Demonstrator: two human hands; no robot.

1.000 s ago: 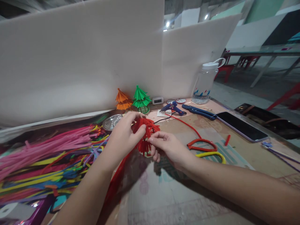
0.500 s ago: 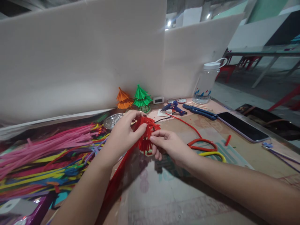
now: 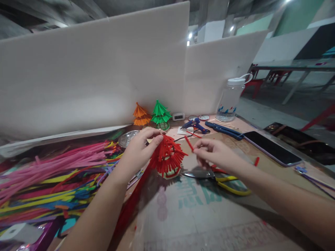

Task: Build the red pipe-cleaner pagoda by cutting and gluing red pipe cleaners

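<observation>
A small tiered tree of red pipe cleaners [image 3: 171, 157] stands upright on a pale base in front of me. My left hand [image 3: 146, 144] pinches it at the top, thumb and fingers pressed together there. To its right, my right hand [image 3: 210, 151] grips a short piece of red pipe cleaner [image 3: 188, 143] between thumb and fingertips, apart from the tree. Just below that hand lie scissors [image 3: 232, 184] with red and yellow handles, their blades pointing left at the tree's base. Long red pipe cleaners [image 3: 133, 198] run beside my left forearm.
Orange [image 3: 141, 114] and green [image 3: 160, 113] trees stand by the white partition [image 3: 91, 80]. Beyond my right hand are a blue glue gun [image 3: 196, 125], a blue cutter [image 3: 225, 130], a phone [image 3: 272, 148] and a water bottle [image 3: 229, 101]. Colourful pipe cleaners [image 3: 65, 167] cover the left side.
My right hand has moved right, away from the red tree, and a short red pipe cleaner now shows in its fingers. The scissors' blades have come into sight. My left hand keeps its hold.
</observation>
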